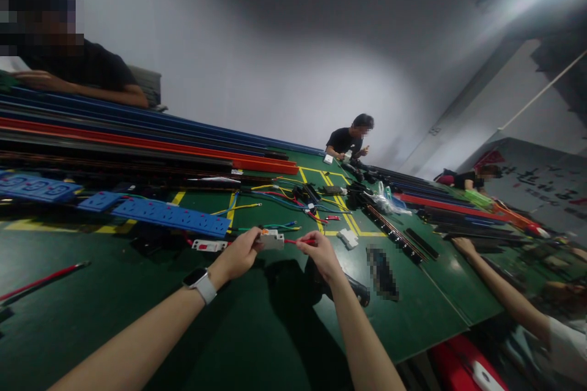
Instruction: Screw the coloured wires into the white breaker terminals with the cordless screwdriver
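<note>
My left hand (pixel 241 255), with a white-strapped watch (pixel 200 284) on its wrist, pinches a small white-grey breaker-like module (pixel 271 239) held above the green table (pixel 137 311). My right hand (pixel 317 252) is closed on a red wire (pixel 298 241) whose end meets the module's right side. Both hands are raised just over the table, close together.
Blue power strips (pixel 169 215) and long red, blue and black rails (pixel 137 140) lie to the left. Loose coloured wires (pixel 279 195), a white part (pixel 348 238) and black bars (pixel 398 238) lie ahead. Other people sit at the left, far end and right; one arm (pixel 495 284) reaches in.
</note>
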{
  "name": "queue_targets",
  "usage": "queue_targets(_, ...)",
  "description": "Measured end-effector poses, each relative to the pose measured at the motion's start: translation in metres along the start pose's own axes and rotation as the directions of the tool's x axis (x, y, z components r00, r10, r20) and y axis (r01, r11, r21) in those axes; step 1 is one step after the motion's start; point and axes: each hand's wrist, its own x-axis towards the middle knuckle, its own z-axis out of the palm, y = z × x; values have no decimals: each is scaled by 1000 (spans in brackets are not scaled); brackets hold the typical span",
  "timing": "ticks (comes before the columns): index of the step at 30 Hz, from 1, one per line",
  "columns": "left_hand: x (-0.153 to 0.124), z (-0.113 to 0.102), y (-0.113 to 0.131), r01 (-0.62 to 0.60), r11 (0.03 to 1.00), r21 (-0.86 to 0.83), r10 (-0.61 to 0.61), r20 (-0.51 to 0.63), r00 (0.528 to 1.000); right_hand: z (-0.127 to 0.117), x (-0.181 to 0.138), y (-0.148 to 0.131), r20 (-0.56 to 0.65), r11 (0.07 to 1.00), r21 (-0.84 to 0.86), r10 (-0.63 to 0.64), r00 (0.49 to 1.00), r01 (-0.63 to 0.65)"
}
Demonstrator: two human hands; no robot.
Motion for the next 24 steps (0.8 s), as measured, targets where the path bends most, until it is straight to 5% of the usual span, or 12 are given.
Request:
queue_targets(4, 1, 4, 1, 28, 999, 21, -27, -33, 999, -8, 9, 2, -46, 993, -111, -50, 998, 45)
queue_targets(8, 3, 7, -3, 47, 998, 50, -44, -65, 997, -40, -4, -2, -75, 961, -271, -77, 994, 54)
queue_targets(15, 6, 9, -4, 92, 994, 53, -89, -73, 993, -112, -49, -10, 143, 857, -514, 129, 981, -37)
queue_targets(19, 4, 8, -1, 107, 993, 56, -103, -67, 992, -117, -50, -8, 232, 767, -641, 181, 956, 10)
queue_targets(24, 4, 9, -4, 86, 992, 89, -81, -56, 995, -104, -53, -3, 156, 647, -762, 147, 977, 25)
